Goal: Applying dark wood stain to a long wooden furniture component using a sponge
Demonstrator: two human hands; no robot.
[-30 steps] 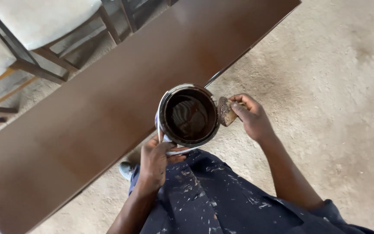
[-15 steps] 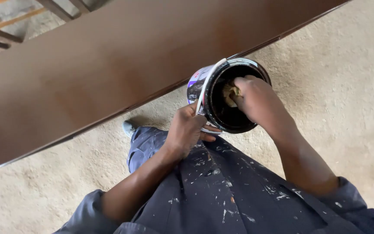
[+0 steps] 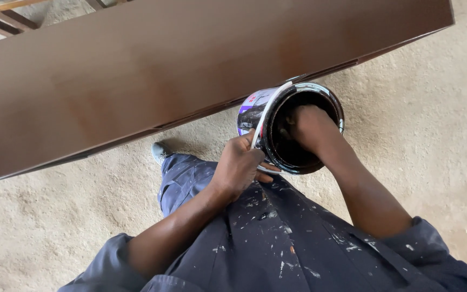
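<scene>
— Can (image 3: 290, 127), where & what's in it?
— Round metal paint can, tilted w/ mouth facing up toward camera, held above sandy floor (image 3: 428, 135), just beside long brown board (image 3: 190, 65). Inside walls coated dark, near black; glossy film at bottom. Level of liquid: cannot tell.
— Left hand (image 3: 239, 167)?
— Wrapped round can's near side, fingers curled tight on wall & pale wire handle (image 3: 268, 111).
— Right hand (image 3: 309, 127)?
— Plunged into can's mouth, down past knuckles. Fingers hidden inside, so spread or closed: cannot tell. Whatever's gripped in there, not visible.
— Around it?
— Dark blue overalls (image 3: 277, 243) flecked w/ pale paint spots under can. Shoe tip (image 3: 160, 151) on floor by board's edge. Wooden frame bits (image 3: 1, 16) at top left corner behind board.
</scene>
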